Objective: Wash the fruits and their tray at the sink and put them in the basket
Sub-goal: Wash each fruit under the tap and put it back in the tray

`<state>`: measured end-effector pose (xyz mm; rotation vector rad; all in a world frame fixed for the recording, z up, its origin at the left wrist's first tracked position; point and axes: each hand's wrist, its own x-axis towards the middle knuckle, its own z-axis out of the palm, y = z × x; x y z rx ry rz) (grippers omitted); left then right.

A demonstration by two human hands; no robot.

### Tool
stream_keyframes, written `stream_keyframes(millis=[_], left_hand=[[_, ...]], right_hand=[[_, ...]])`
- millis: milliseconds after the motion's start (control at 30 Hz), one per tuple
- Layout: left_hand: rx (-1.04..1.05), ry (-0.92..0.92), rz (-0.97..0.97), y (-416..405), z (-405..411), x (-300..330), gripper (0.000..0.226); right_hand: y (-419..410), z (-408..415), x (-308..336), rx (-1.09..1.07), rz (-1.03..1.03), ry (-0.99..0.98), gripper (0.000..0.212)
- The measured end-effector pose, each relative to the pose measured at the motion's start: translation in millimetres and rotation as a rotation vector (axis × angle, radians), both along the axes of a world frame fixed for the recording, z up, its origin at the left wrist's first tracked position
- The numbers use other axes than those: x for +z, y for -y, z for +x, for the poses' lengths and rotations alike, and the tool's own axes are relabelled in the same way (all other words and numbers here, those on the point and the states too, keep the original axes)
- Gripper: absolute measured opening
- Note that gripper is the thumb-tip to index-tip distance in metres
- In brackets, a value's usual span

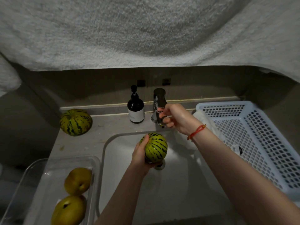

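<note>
Right hand hides the tap spout.

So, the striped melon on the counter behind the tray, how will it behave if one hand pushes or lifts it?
The melon on the counter is round with no flat side showing, so a push would probably roll it. Its smooth rind looks firm, likely stiff. It looks heavy for one hand, judging by its bulk.
</note>
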<state>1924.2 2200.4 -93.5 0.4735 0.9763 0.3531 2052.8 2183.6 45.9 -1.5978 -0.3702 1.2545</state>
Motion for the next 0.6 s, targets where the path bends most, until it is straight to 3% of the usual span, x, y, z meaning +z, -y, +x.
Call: stream_keyframes(millis=[600], left_hand=[[0.006, 0.02, -0.008, -0.3, 12.7, -0.5, 0.053]], right_hand=[[-8.4, 3.1, 1.7, -0.008, 0.08, 0.055, 0.025]])
